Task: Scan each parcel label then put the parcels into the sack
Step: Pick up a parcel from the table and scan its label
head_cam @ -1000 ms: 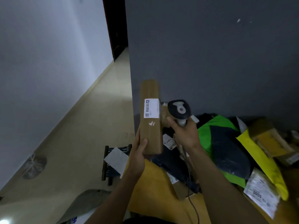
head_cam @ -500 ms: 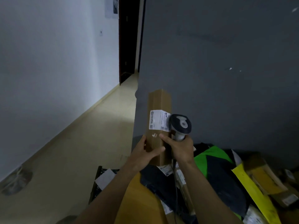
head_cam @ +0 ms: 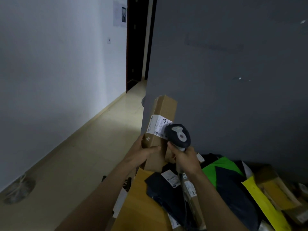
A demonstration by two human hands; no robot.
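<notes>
Two grips, left hand (head_cam: 141, 152) round box (head_cam: 164, 110), right hand (head_cam: 185, 160) round scanner (head_cam: 178, 135), now nearer label (head_cam: 156, 125)

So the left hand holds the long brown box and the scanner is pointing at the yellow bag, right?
Not quite. In the head view, the left hand holds the long brown box, but the scanner in the right hand points at the white label on that box, not at the yellow bag.
</notes>
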